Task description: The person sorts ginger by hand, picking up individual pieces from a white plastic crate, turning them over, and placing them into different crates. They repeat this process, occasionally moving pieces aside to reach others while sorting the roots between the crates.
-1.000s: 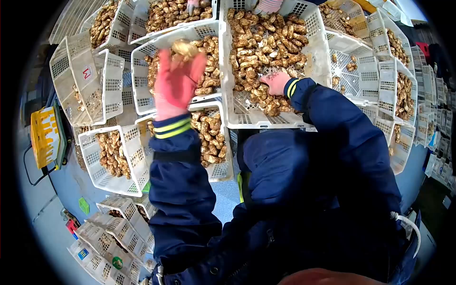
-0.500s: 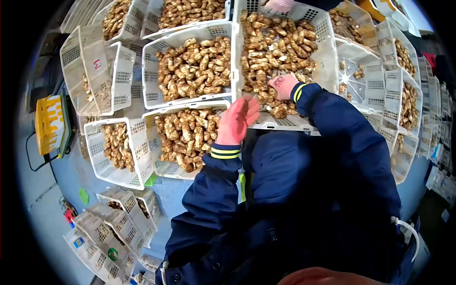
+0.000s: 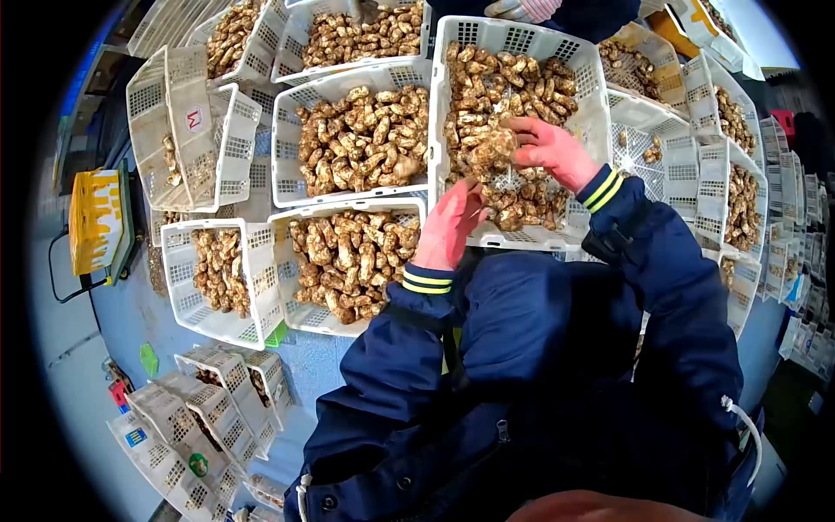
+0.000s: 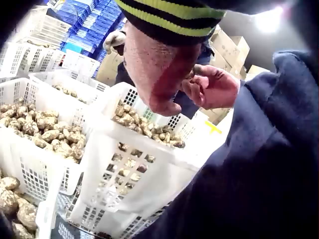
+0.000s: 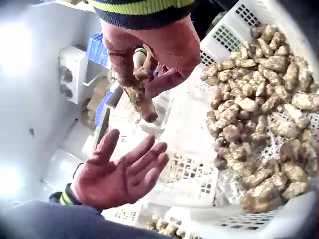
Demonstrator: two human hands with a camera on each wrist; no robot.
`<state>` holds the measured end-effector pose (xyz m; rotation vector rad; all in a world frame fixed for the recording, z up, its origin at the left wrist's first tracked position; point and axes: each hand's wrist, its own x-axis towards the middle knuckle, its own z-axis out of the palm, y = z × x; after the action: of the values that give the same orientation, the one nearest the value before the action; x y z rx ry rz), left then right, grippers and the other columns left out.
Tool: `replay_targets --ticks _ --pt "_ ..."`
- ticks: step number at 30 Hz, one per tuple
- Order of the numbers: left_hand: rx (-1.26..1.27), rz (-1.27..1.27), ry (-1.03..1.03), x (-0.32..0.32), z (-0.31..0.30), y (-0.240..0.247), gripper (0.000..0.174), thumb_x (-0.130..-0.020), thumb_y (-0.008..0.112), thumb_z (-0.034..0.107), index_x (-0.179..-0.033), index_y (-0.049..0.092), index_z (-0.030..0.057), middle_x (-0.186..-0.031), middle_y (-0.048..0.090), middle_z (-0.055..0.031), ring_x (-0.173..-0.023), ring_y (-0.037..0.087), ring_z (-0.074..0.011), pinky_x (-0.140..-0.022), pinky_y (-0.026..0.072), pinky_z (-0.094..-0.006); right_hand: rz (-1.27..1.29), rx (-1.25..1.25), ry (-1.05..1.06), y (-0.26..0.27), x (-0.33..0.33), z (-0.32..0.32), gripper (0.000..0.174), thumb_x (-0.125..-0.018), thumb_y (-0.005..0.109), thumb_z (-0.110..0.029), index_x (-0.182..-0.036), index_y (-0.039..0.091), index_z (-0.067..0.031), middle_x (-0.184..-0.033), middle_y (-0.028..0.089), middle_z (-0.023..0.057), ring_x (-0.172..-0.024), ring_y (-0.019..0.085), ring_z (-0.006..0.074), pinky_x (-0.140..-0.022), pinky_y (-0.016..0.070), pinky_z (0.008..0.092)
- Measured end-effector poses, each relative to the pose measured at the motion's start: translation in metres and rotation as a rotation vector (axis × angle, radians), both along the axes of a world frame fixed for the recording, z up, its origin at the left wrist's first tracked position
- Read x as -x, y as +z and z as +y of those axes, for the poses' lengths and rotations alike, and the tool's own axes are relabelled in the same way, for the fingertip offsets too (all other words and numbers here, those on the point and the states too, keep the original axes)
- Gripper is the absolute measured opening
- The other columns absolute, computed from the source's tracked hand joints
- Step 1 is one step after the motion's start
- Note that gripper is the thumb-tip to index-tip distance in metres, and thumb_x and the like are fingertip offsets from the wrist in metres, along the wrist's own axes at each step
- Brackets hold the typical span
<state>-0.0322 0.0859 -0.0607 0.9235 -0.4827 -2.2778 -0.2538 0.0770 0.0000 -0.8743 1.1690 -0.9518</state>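
Note:
My right hand (image 3: 550, 155), in a pink glove, pinches a thick brown-and-white mushroom (image 5: 142, 103) by its upper part. In the right wrist view, the mushroom hangs below the fingertips. Beneath it my left hand (image 5: 122, 179), gloved alike, lies open with fingers spread and nothing on the palm. In the head view both hands are above the near part of a large white crate (image 3: 593, 96), the left hand by its front left corner. Many loose mushrooms (image 3: 513, 87) lie in that crate, with some bare mesh floor showing among them.
Mushrooms also fill the left crate (image 3: 280, 143) and the near-left crate (image 3: 283, 287). More white crates stand to both sides, one at right (image 3: 670, 174) holding a few mushrooms. Another person's gloved hand (image 3: 522, 9) is at the far rim. A yellow-sided cart (image 3: 96, 222) stands far left.
My left hand, earlier over the left crate with a blurred mushroom at its fingertips, has come right and holds nothing. My right hand has risen from the pile with a mushroom.

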Motion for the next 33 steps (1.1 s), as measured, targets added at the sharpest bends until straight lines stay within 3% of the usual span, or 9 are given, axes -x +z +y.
replay_targets --ticks 9,13,14,17,22,25,29,30,33 --pt "0.028 0.26 0.232 0.006 -0.008 0.032 0.033 -0.089 0.049 0.024 -0.116 0.045 0.0051 -0.116 0.051 -0.0085 -0.104 0.051 -0.0188 -0.092 0.0406 -0.0332 0.09 0.106 0.215 0.032 -0.022 0.018 0.045 -0.075 0.057 -0.006 -0.118 0.047 0.0 -0.111 0.053 0.0071 -0.1 0.05 0.0132 -0.087 0.0401 0.0256" --pt "0.202 0.139 0.132 -0.009 -0.01 0.014 0.039 -0.088 0.052 0.023 -0.118 0.042 0.0015 -0.115 0.051 -0.0092 -0.098 0.051 -0.0179 -0.083 0.0426 -0.0318 0.262 0.06 0.099 0.012 0.002 0.012 0.04 -0.08 0.053 -0.017 -0.117 0.049 -0.0013 -0.104 0.059 0.0052 -0.086 0.055 0.0096 -0.07 0.0433 0.0207" --pt "0.11 0.141 0.199 -0.008 -0.007 0.025 0.028 -0.086 0.055 0.016 -0.109 0.049 0.0031 -0.103 0.057 -0.0068 -0.075 0.048 -0.0071 -0.064 0.0359 -0.0202 0.159 0.053 0.049 0.01 0.007 0.015 0.039 -0.082 0.053 -0.021 -0.115 0.05 -0.0021 -0.1 0.06 0.0048 -0.085 0.055 0.0084 -0.066 0.0426 0.0196" --pt "-0.044 0.386 0.129 -0.026 -0.006 0.007 0.035 -0.088 0.051 0.019 -0.116 0.043 -0.001 -0.114 0.052 -0.0115 -0.097 0.053 -0.0184 -0.079 0.0434 -0.0314 0.145 -0.078 0.028 -0.013 0.02 0.011 0.035 -0.083 0.052 -0.018 -0.113 0.052 -0.0011 -0.094 0.06 0.0043 -0.08 0.053 0.0085 -0.065 0.0431 0.0211" --pt "0.091 -0.008 -0.206 -0.041 0.004 0.027 0.031 -0.091 0.044 0.018 -0.114 0.044 -0.0024 -0.11 0.053 -0.0144 -0.103 0.051 -0.0235 -0.087 0.0425 -0.0372 0.635 -0.058 0.309 -0.039 0.036 0.006 0.038 -0.078 0.052 -0.025 -0.111 0.054 -0.0061 -0.092 0.061 0.0054 -0.078 0.055 0.0128 -0.067 0.045 0.0259" --pt "0.298 0.003 -0.126 -0.051 -0.016 0.022 0.034 -0.09 0.044 0.025 -0.11 0.047 -0.0014 -0.107 0.054 -0.0155 -0.104 0.05 -0.0249 -0.088 0.0433 -0.038 0.923 -0.226 0.542 -0.045 0.024 0.0 0.04 -0.076 0.054 -0.032 -0.109 0.056 -0.0083 -0.088 0.063 0.0111 -0.079 0.06 0.019 -0.072 0.0458 0.0304" --pt "-0.165 0.41 0.359 -0.089 -0.071 0.004 0.033 -0.088 0.047 0.028 -0.103 0.05 -0.0023 -0.11 0.052 -0.0199 -0.105 0.049 -0.0312 -0.093 0.0399 -0.045 1.125 -0.088 0.739 -0.079 0.012 -0.007 0.042 -0.071 0.056 -0.035 -0.106 0.058 -0.011 -0.088 0.064 0.0117 -0.084 0.06 0.0262 -0.077 0.045 0.0347" --pt "-0.164 0.167 0.485 -0.089 -0.065 0.005 0.033 -0.088 0.047 0.026 -0.102 0.051 -0.0034 -0.11 0.051 -0.0206 -0.106 0.048 -0.0325 -0.094 0.0392 -0.0455 1.109 -0.184 0.776 -0.077 0.006 -0.009 0.041 -0.07 0.057 -0.036 -0.105 0.059 -0.0128 -0.091 0.063 0.011 -0.086 0.059 0.0255 -0.077 0.0451 0.0347" --pt "-0.23 0.259 0.277 -0.079 -0.042 -0.007 0.03 -0.089 0.046 0.021 -0.105 0.052 -0.0034 -0.116 0.049 -0.0202 -0.112 0.045 -0.0322 -0.096 0.0374 -0.0453 1.233 0.102 0.867 -0.088 -0.017 -0.004 0.033 -0.07 0.057 -0.033 -0.099 0.061 -0.0159 -0.092 0.063 0.0089 -0.09 0.059 0.025 -0.077 0.0451 0.0372"
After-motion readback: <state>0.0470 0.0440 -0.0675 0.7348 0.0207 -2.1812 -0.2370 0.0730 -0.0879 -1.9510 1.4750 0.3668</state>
